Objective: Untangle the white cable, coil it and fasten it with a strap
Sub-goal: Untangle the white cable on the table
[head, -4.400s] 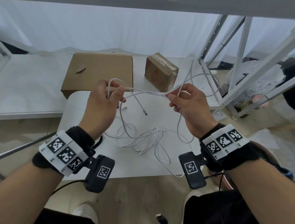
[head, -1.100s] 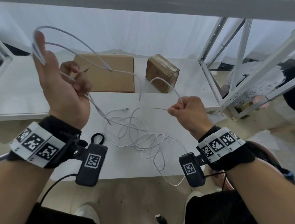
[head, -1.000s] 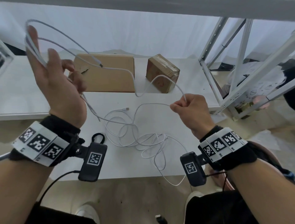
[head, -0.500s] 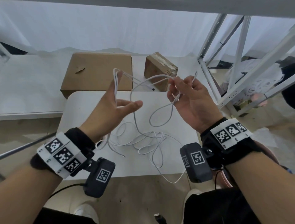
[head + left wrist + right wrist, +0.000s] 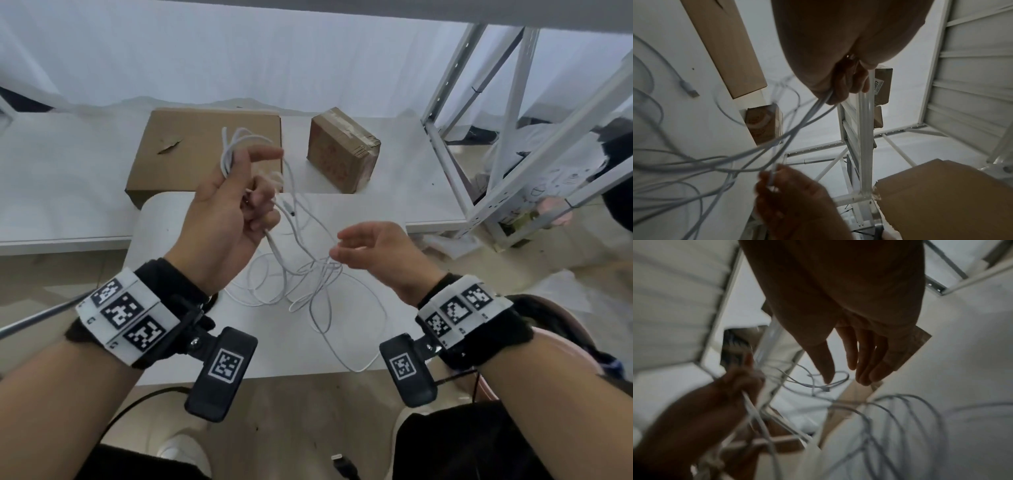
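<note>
Left hand (image 5: pixel 226 219) grips looped white cable (image 5: pixel 291 274), right hand (image 5: pixel 373 253) loose-fingered, above white table (image 5: pixel 164 240) before two cardboard boxes (image 5: pixel 342 154).

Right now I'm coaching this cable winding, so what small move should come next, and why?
Probably the right hand, open and holding nothing, should pinch a strand by its fingertips and feed another loop to the left hand, which grips a few loops of the white cable; most of it lies tangled on the table.

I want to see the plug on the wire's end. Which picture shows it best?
Left wrist view: the plug lies sharp on the table. The head view hides this plug; the right wrist view is too blurred.
</note>
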Motion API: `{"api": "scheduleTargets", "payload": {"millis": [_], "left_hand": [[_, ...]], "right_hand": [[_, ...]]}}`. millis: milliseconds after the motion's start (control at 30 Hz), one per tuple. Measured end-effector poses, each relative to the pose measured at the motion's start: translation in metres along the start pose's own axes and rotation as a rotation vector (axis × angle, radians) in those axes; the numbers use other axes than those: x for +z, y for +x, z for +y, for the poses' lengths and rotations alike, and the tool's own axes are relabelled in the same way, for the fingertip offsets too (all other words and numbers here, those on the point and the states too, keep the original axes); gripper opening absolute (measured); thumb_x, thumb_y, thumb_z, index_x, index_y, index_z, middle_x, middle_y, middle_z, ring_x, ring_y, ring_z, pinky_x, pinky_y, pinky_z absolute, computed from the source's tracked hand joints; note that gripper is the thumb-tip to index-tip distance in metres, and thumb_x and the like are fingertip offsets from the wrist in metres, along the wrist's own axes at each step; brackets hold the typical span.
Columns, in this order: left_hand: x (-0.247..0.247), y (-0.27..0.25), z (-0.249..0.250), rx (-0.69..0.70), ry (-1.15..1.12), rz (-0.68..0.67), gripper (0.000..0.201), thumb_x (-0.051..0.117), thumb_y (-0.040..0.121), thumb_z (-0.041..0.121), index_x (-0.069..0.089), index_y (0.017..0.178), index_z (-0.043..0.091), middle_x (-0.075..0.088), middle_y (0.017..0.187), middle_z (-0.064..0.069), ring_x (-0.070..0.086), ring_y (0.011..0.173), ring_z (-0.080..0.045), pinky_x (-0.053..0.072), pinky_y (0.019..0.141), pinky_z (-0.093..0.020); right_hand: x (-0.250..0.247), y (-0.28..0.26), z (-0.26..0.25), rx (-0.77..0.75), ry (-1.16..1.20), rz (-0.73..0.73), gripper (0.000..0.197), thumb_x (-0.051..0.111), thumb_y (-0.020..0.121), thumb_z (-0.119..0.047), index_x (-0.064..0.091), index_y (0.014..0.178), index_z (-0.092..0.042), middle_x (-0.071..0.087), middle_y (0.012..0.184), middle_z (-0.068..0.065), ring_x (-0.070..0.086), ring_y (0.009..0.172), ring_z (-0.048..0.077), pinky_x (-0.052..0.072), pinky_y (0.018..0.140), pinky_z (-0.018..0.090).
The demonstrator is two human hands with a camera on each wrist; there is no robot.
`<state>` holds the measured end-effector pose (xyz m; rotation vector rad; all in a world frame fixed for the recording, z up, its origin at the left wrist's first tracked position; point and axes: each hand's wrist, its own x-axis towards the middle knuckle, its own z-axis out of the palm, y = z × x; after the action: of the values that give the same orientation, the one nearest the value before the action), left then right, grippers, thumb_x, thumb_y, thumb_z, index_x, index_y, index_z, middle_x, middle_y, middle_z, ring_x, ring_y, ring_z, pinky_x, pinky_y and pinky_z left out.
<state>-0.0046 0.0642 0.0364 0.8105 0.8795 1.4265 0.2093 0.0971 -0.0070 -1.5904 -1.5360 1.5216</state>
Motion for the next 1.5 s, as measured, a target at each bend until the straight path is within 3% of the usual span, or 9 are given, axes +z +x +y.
{"api": "scheduleTargets", "payload": {"millis": [133, 367, 533, 700, 900, 1100, 1233, 1333, 1500], "left_hand": [[0.002, -0.001, 0.003, -0.004, -0.045, -0.029, 0.037, 0.031, 0.109, 0.034, 0.063, 0.101, 0.017, 0.028, 0.061, 0.002, 0.016, 0.056, -0.011, 0.026, 0.047, -0.019], [0.001, -0.005, 0.010, -0.038, -0.163, -0.087, 0.039, 0.033, 0.108, 0.037, 0.066, 0.096, 0.021, 0.026, 0.060, 0.004, 0.020, 0.053, -0.007, 0.027, 0.044, -0.017], [-0.003, -0.008, 0.013, 0.026, 0.028, -0.006, 0.034, 0.033, 0.109, 0.033, 0.065, 0.109, 0.021, 0.029, 0.059, 0.004, 0.017, 0.056, -0.012, 0.021, 0.047, -0.020], [-0.013, -0.011, 0.009, 0.198, 0.582, 0.111, 0.051, 0.056, 0.101, 0.016, 0.044, 0.145, 0.039, 0.050, 0.068, 0.007, 0.046, 0.055, -0.004, 0.039, 0.051, -0.018], [-0.008, -0.016, -0.006, 0.076, 0.836, -0.005, 0.077, 0.075, 0.088, 0.021, 0.034, 0.150, 0.038, 0.064, 0.122, 0.012, 0.067, 0.084, 0.001, 0.050, 0.068, -0.015], [0.001, -0.024, -0.011, -0.087, 0.902, -0.106, 0.067, 0.079, 0.082, 0.036, 0.043, 0.140, 0.038, 0.074, 0.093, 0.009, 0.068, 0.090, 0.007, 0.049, 0.073, -0.018], [0.003, -0.024, -0.010, -0.136, 0.852, -0.103, 0.036, 0.073, 0.088, 0.034, 0.061, 0.121, 0.026, 0.075, 0.082, 0.001, 0.062, 0.057, 0.002, 0.043, 0.053, -0.014], [0.001, -0.024, -0.013, -0.075, 0.845, -0.069, 0.013, 0.063, 0.097, 0.024, 0.074, 0.099, 0.018, 0.063, 0.064, 0.014, 0.048, 0.048, 0.001, 0.037, 0.054, -0.014], [-0.002, -0.025, -0.010, 0.052, 0.836, -0.015, 0.024, 0.051, 0.104, 0.027, 0.075, 0.102, 0.021, 0.055, 0.059, 0.021, 0.046, 0.052, 0.001, 0.036, 0.053, -0.011]], "right_hand": [[0.027, 0.007, 0.037, 0.127, -0.180, 0.048, 0.007, 0.073, 0.086, -0.013, 0.070, 0.092, -0.011, 0.074, 0.091, 0.009, 0.069, 0.086, 0.022, 0.057, 0.083, 0.037], [0.050, 0.007, 0.039, 0.449, 0.490, -0.088, 0.014, 0.056, 0.099, -0.019, 0.059, 0.101, -0.006, 0.068, 0.098, 0.016, 0.064, 0.086, 0.027, 0.049, 0.080, 0.034], [0.044, 0.001, 0.023, 0.366, 0.643, -0.098, 0.020, 0.054, 0.101, -0.023, 0.061, 0.090, -0.007, 0.069, 0.086, 0.013, 0.066, 0.080, 0.026, 0.051, 0.080, 0.034], [0.038, -0.006, 0.014, 0.134, 0.475, -0.093, 0.020, 0.061, 0.095, -0.002, 0.058, 0.115, -0.001, 0.061, 0.087, 0.015, 0.068, 0.079, 0.029, 0.057, 0.073, 0.033], [0.033, -0.017, -0.004, -0.031, 0.391, -0.079, 0.025, 0.063, 0.093, -0.002, 0.063, 0.118, -0.008, 0.065, 0.078, 0.006, 0.065, 0.071, 0.019, 0.048, 0.074, 0.032], [0.028, -0.025, -0.013, -0.127, 0.391, -0.112, 0.034, 0.072, 0.087, -0.003, 0.062, 0.118, -0.011, 0.067, 0.083, 0.010, 0.061, 0.072, 0.019, 0.043, 0.071, 0.033], [0.023, -0.028, -0.014, -0.149, 0.403, -0.136, 0.031, 0.067, 0.091, -0.003, 0.063, 0.119, -0.015, 0.067, 0.081, 0.008, 0.055, 0.067, 0.015, 0.040, 0.061, 0.027], [0.022, -0.030, -0.013, -0.145, 0.376, -0.105, 0.019, 0.060, 0.098, -0.013, 0.069, 0.114, -0.013, 0.068, 0.081, 0.006, 0.047, 0.065, 0.014, 0.037, 0.059, 0.022], [0.013, -0.026, -0.004, -0.135, 0.129, 0.072, 0.024, 0.055, 0.102, -0.019, 0.075, 0.097, -0.008, 0.072, 0.074, -0.004, 0.053, 0.060, -0.005, 0.039, 0.059, 0.010]]}}
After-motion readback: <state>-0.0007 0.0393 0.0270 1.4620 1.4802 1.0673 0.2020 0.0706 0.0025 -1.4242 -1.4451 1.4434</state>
